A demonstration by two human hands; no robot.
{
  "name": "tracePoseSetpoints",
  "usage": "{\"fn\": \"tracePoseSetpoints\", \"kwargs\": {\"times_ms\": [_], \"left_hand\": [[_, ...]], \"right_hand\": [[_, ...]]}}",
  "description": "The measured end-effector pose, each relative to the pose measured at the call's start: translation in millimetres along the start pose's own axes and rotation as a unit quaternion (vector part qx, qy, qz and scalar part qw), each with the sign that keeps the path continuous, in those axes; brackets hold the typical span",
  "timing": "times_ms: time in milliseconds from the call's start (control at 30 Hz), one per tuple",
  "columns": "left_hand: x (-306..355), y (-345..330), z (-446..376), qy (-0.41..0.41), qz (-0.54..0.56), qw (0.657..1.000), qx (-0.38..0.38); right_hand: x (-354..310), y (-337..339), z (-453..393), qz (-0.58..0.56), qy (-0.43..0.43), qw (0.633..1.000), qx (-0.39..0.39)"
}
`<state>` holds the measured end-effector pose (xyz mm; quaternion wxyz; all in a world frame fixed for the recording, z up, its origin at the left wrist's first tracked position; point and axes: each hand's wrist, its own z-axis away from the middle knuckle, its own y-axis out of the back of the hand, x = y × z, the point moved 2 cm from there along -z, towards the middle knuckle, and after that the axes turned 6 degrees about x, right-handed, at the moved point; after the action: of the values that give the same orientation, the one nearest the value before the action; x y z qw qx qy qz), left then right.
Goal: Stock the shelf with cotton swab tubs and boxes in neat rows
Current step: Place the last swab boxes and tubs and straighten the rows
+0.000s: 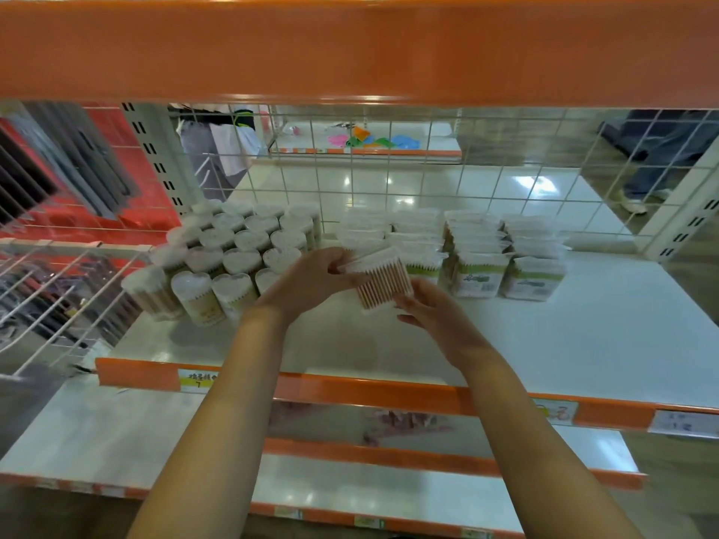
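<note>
Held above the white shelf (pixel 583 344), tilted, in front of the rows: one clear box of cotton swabs (pixel 379 282). Left hand (pixel 311 280) curled round its upper left end, right hand (pixel 432 309) cupping the lower right corner from below, fingers bent against it. Behind left, round tubs (pixel 218 258) in rows; behind right, more boxes (pixel 482 258) lined up.

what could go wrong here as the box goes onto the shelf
1. The box of swabs is tilted between both hands, left hand and right hand, so it may land crooked and break the row.
2. The round tubs stand packed just beside the left hand; a nudge might topple some.
</note>
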<state>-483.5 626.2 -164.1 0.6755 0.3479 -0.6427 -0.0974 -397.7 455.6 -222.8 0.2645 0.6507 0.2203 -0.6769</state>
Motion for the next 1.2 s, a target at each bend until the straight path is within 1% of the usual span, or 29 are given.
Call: {"fn": "tracePoseSetpoints", "kwargs": {"times_ms": [67, 167, 233, 267, 333, 367, 400, 433, 500, 533, 600, 667, 700, 767, 800, 900, 967, 1033, 1100, 1200], "left_hand": [[3.0, -5.4, 6.1, 0.016, 0.041, 0.999, 0.003], [3.6, -12.5, 13.3, 0.032, 0.084, 0.996, -0.002], [1.6, -14.2, 18.8, 0.046, 0.151, 0.987, -0.003], [-0.2, -14.7, 21.0, 0.055, 0.212, 0.976, 0.001], [-3.3, -16.4, 24.3, 0.074, 0.337, 0.938, 0.017], [-4.3, -18.0, 25.4, 0.08, 0.372, 0.924, 0.027], [-5.7, -20.0, 25.6, 0.082, 0.382, 0.92, 0.037], [-5.7, -22.4, 26.1, 0.08, 0.375, 0.923, 0.038], [-2.8, -27.3, 26.8, 0.068, 0.367, 0.927, 0.015], [0.8, -29.7, 27.1, 0.06, 0.381, 0.923, -0.002], [7.3, -34.0, 28.1, 0.045, 0.427, 0.903, -0.032], [11.2, -36.8, 27.6, 0.032, 0.468, 0.881, -0.053], [12.1, -37.8, 27.6, 0.024, 0.474, 0.878, -0.065], [12.1, -39.3, 27.6, 0.012, 0.455, 0.888, -0.068], [11.0, -39.8, 26.3, 0.018, 0.44, 0.896, -0.055], [6.9, -38.0, 21.4, 0.039, 0.393, 0.919, 0.002], [4.4, -33.7, 19.4, 0.047, 0.338, 0.939, 0.048], [1.5, -27.8, 19.1, 0.061, 0.273, 0.955, 0.096], [-1.5, -24.0, 19.0, 0.072, 0.232, 0.961, 0.129], [-1.0, -24.6, 20.4, 0.079, 0.217, 0.965, 0.127]], "right_hand": [[1.1, 0.8, 1.8, -0.061, -0.021, 0.998, -0.016], [5.2, 3.9, 5.0, -0.12, -0.039, 0.991, -0.046], [6.1, 5.1, 7.8, -0.164, -0.055, 0.982, -0.071], [5.5, 4.8, 9.1, -0.192, -0.065, 0.976, -0.082], [3.3, 3.0, 11.4, -0.249, -0.09, 0.959, -0.099], [2.2, 1.4, 13.0, -0.276, -0.104, 0.949, -0.109], [1.9, -0.5, 14.5, -0.299, -0.117, 0.939, -0.121], [1.3, -3.0, 16.6, -0.32, -0.128, 0.929, -0.136], [2.3, -8.4, 20.8, -0.351, -0.141, 0.91, -0.172], [3.6, -11.3, 22.6, -0.367, -0.145, 0.899, -0.192], [6.0, -16.9, 25.9, -0.398, -0.157, 0.877, -0.218], [9.1, -20.2, 26.9, -0.418, -0.166, 0.866, -0.22], [9.8, -21.7, 27.5, -0.421, -0.168, 0.863, -0.223], [10.9, -23.2, 28.8, -0.412, -0.175, 0.865, -0.227], [11.6, -22.7, 28.8, -0.4, -0.18, 0.87, -0.224], [10.2, -16.8, 26.4, -0.33, -0.179, 0.906, -0.194], [8.5, -8.4, 23.3, -0.226, -0.16, 0.947, -0.161], [6.7, 2.2, 20.4, -0.114, -0.134, 0.975, -0.135], [3.2, 9.7, 19.8, -0.04, -0.1, 0.986, -0.127], [-4.8, 6.1, 19.1, 0.07, -0.041, 0.99, -0.115]]}}
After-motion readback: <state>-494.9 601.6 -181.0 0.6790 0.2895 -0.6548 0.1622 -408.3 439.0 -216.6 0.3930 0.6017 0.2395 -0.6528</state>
